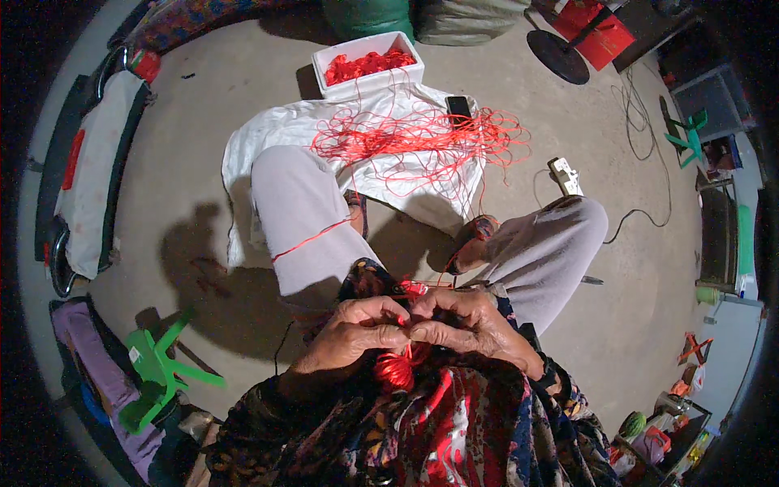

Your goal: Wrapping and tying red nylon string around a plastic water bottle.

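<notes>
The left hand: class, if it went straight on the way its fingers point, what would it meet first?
Most likely the right hand, whose thumb and fingertips lie just ahead of the left hand; whether the two touch is unclear.

Upper garment (503, 410): dark, multicolour print, red and white patches. Sleeves (261, 426): long, dark, patterned. Trousers (299, 203): pale grey, loose. Footwear (484, 226): dark.

Tan floor (641, 325) — green plastic stool (146, 373) left, chrome-armed seat (105, 178) beyond.
</notes>
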`<state>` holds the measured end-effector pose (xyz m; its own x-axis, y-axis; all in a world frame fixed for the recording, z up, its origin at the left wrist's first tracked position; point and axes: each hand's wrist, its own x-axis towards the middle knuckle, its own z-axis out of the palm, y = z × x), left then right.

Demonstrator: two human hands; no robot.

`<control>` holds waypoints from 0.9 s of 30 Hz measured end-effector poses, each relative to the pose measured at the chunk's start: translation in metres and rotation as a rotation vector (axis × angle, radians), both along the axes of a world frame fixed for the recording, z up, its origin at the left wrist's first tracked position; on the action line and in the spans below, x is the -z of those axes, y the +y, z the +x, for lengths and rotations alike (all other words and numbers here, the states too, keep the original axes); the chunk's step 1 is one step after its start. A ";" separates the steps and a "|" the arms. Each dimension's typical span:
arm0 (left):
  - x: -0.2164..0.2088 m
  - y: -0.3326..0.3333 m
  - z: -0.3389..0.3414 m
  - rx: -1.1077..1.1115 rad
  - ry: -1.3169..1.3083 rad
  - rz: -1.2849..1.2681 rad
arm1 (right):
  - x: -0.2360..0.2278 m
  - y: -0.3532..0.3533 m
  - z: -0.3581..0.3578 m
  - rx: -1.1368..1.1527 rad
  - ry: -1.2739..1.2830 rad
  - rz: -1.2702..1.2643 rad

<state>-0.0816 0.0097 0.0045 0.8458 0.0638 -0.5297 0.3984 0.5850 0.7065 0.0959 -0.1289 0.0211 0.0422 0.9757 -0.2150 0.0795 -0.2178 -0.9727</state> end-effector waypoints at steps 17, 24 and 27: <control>0.005 0.001 -0.001 -0.009 -0.068 -0.064 | 0.023 -0.007 -0.009 0.045 0.423 -0.025; 0.002 0.005 -0.001 0.036 -0.064 -0.070 | 0.020 -0.008 -0.009 0.078 0.499 -0.037; -0.003 0.006 0.002 0.050 -0.025 -0.072 | 0.019 -0.007 -0.008 0.097 0.433 -0.065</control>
